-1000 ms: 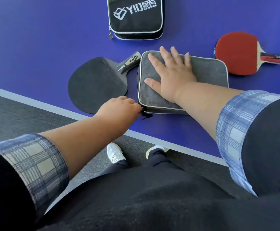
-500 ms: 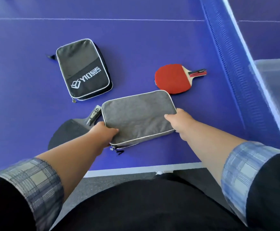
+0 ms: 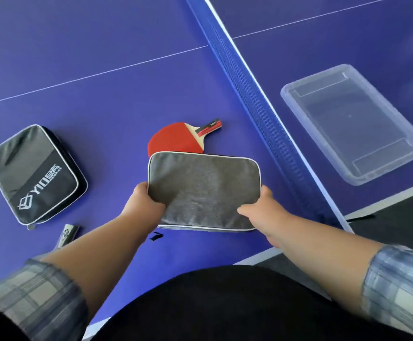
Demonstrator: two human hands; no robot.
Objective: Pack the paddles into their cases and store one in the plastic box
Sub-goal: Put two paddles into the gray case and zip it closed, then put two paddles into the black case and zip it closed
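Note:
Both hands hold a grey fabric paddle case (image 3: 203,188) just above the purple table. My left hand (image 3: 142,201) grips its left edge and my right hand (image 3: 262,207) grips its right near corner. Behind the case lies a red paddle (image 3: 176,140), partly covered by the case's far edge. A black paddle case with white lettering (image 3: 35,173) lies at the left. Only the handle of the black paddle (image 3: 66,236) shows beside my left forearm. The clear plastic box (image 3: 353,124) sits open beyond the net at the right.
The blue net (image 3: 257,112) runs diagonally between the cases and the plastic box. The table's white near edge (image 3: 257,258) is close to my body, with dark floor to the right.
The grey case has been lifted and carried rightward toward the net, now overlapping the red paddle. My view has swung right, bringing the plastic box into full sight.

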